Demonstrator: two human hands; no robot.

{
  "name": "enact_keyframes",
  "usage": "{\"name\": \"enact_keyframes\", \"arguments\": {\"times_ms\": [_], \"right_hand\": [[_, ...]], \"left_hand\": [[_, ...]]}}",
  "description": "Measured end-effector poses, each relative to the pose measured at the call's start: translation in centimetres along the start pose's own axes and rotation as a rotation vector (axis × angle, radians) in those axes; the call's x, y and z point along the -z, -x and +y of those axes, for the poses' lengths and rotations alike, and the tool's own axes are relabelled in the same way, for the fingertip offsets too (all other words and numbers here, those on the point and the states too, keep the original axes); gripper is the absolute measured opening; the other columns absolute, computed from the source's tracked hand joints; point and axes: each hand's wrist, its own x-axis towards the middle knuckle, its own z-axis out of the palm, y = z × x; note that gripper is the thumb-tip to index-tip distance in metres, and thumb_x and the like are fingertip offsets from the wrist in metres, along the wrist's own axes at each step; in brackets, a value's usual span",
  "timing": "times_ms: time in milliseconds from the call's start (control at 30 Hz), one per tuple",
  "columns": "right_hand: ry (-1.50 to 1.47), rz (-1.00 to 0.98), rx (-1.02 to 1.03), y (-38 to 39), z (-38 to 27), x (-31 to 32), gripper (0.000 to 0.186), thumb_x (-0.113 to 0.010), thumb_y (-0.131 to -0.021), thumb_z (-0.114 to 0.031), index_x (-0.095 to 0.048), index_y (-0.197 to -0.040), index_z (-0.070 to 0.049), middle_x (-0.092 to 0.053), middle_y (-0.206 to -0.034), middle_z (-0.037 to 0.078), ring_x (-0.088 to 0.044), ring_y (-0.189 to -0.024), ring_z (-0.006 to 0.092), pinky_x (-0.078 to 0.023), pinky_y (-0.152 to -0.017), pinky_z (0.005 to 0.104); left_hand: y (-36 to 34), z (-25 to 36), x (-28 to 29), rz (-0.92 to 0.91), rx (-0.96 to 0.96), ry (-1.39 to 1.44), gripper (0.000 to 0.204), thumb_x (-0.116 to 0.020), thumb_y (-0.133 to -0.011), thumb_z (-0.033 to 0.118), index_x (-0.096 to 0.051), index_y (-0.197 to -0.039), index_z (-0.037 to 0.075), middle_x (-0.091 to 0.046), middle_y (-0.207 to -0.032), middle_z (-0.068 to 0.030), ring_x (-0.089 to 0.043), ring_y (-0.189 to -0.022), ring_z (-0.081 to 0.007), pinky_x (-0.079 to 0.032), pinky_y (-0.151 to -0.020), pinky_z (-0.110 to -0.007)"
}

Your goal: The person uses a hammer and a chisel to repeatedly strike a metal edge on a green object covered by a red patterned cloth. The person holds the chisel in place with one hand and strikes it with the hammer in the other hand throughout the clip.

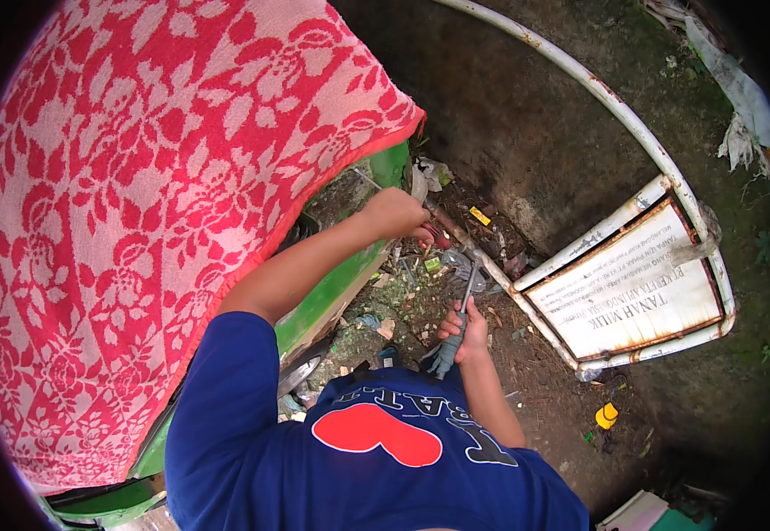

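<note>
My left hand [396,215] is closed on a red-handled tool [434,234], with a thin metal shaft [363,176] showing beyond my knuckles over the edge of a green panel [332,301]. Lower and to the right, my right hand [466,332] grips a grey-handled tool [447,350] whose long metal shaft points up toward a rusty white tube frame [491,270]. Part of the red-handled tool is hidden by my fingers. A red and pink floral cloth [164,195] covers whatever lies behind the green panel.
The tube frame carries a rusty white sign [624,301] on the right. Leaves and litter cover the ground [385,310] below my hands. A yellow object [606,416] lies at lower right, and pale torn sheeting [743,106] is at the upper right.
</note>
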Motion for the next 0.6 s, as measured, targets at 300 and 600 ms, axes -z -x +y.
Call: {"name": "enact_keyframes", "arguments": {"times_ms": [300, 600], "right_hand": [[-0.057, 0.006, -0.042, -0.5, 0.3, 0.6, 0.038, -0.044, -0.100, -0.050, -0.049, -0.085, -0.016, -0.037, -0.059, -0.005, -0.039, -0.048, 0.0090, -0.041, -0.050, 0.0302], [-0.127, 0.046, -0.034, -0.7, -0.2, 1.9, 0.039, -0.043, -0.100, -0.051, -0.049, -0.085, -0.016, -0.038, -0.058, -0.006, -0.039, -0.047, 0.0093, -0.041, -0.050, 0.0303]], "left_hand": [[0.0, 0.5, 0.4, -0.031, 0.020, -0.001, 0.048, -0.064, -0.076, 0.063, -0.071, -0.080, 0.015, -0.064, -0.067, -0.0073, -0.067, -0.065, -0.0286, -0.050, -0.055, -0.042], [-0.1, 0.6, 0.2, -0.023, 0.028, -0.010, 0.049, -0.062, -0.076, 0.065, -0.071, -0.079, 0.016, -0.064, -0.067, -0.0064, -0.067, -0.065, -0.0289, -0.050, -0.054, -0.042]]}}
